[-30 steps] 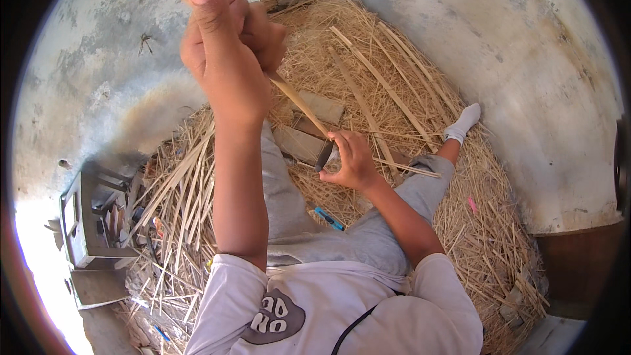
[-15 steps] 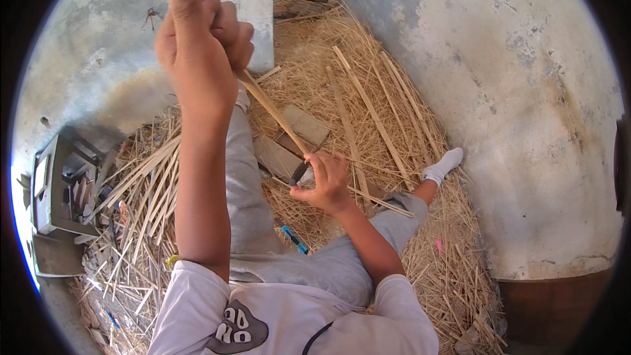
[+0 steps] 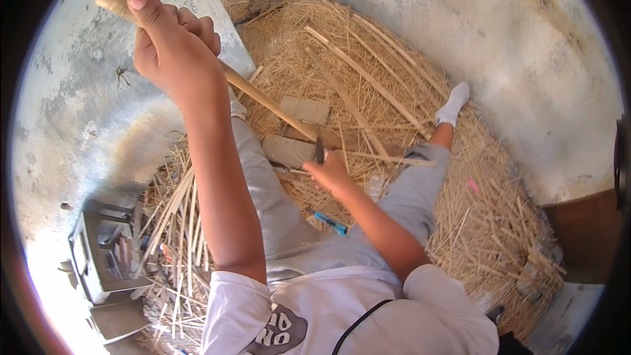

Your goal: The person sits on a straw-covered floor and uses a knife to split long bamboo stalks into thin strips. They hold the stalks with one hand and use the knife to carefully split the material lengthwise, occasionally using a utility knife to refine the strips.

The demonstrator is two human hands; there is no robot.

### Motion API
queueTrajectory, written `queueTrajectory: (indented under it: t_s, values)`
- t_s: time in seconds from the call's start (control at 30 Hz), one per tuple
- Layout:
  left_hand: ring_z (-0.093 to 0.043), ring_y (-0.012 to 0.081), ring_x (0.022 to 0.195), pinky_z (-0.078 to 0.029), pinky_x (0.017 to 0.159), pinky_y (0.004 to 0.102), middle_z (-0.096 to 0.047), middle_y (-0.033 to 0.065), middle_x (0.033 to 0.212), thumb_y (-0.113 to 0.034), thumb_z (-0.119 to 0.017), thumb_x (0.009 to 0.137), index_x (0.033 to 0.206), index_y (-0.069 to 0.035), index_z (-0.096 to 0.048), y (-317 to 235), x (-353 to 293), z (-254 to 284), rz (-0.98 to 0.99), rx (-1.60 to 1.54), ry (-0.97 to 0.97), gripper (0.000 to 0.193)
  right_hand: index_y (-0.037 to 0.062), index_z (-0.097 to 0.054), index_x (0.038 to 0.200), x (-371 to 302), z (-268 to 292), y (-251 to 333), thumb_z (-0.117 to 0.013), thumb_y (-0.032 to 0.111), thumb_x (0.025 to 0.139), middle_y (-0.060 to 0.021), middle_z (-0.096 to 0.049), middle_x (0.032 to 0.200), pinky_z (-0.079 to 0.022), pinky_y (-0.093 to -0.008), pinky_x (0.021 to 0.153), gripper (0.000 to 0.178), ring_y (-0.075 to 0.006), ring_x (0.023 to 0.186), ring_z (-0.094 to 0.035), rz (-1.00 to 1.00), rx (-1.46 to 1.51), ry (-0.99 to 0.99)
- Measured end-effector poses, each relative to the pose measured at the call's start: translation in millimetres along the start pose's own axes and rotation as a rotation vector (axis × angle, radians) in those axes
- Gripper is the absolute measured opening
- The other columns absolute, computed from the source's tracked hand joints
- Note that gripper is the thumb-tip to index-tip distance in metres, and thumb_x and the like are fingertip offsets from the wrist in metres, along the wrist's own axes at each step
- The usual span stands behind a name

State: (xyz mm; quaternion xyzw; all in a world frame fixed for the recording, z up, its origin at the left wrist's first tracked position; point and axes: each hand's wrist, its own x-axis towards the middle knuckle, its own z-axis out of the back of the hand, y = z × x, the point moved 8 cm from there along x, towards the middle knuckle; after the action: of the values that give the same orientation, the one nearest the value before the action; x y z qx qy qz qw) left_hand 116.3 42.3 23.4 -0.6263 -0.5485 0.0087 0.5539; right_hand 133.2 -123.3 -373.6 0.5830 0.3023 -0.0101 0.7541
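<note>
My left hand (image 3: 176,52), raised at the upper left, is wrapped round a long bamboo stick (image 3: 268,102). The stick's thick end juts out past my thumb, and its other end slants down toward my right hand (image 3: 334,175). Between my legs, that hand grips a short, dark, knife-like tool (image 3: 320,151). The tool stands upright against or very near the lower end of the stick; whether they touch I cannot tell. Part of the tool is hidden by my fingers.
Bamboo shavings (image 3: 460,223) cover the floor round my legs, with split strips (image 3: 368,79) on top. Flat blocks (image 3: 305,110) lie ahead. A blue tool (image 3: 330,223) rests near my lap. A wooden frame (image 3: 98,256) stands at left; walls (image 3: 473,20) curve round.
My left hand has come lower and left in view with the stick. My right hand has turned, and the dark tool now points upward by the stick's lower end. The whole view has tilted.
</note>
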Motion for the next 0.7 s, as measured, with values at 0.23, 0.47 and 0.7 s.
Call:
queueTrajectory:
  t_s: [0.23, 0.47, 0.7]
  values:
    - [-0.022, 0.0074, 0.048, -0.014, 0.043, 0.0258, -0.028, -0.0022, 0.059, -0.061, -0.055, 0.096, 0.072, -0.013, -0.033, -5.7, -16.8, 1.1, 0.077, -0.108, 0.094, 0.059, 0.0033, -0.053, 0.09, 12.3, -10.3, -15.9, -0.065, 0.014, 0.084, -0.0097, -0.06, 0.08, -0.059, -0.0381, 0.059, 0.017, -0.0184, 0.063, -0.062, -0.549, 0.845, 0.229]
    - [-0.024, 0.0103, 0.053, -0.016, 0.047, 0.027, -0.031, 0.0011, 0.064, -0.05, -0.052, 0.101, 0.079, -0.009, -0.037, 2.3, -19.2, -42.2, 0.118, -0.167, 0.289, 0.049, 0.0027, -0.057, 0.079, 47.3, 17.7, -52.2, -0.057, 0.023, 0.086, -0.0177, -0.066, 0.078, -0.055, -0.0476, 0.065, 0.021, -0.0328, 0.071, -0.068, -0.139, -0.056, -0.071]
    - [-0.028, 0.0076, 0.045, -0.022, 0.04, 0.0236, -0.035, -0.0048, 0.056, -0.04, -0.049, 0.105, 0.07, -0.015, -0.038, 39.5, 8.3, -84.0, 0.025, -0.076, 0.215, 0.044, -0.0041, -0.055, 0.109, 67.2, 39.1, -152.6, -0.062, 0.019, 0.089, -0.0251, -0.065, 0.086, -0.048, -0.0511, 0.065, 0.031, -0.0385, 0.075, -0.067, 0.023, -0.315, -0.345]
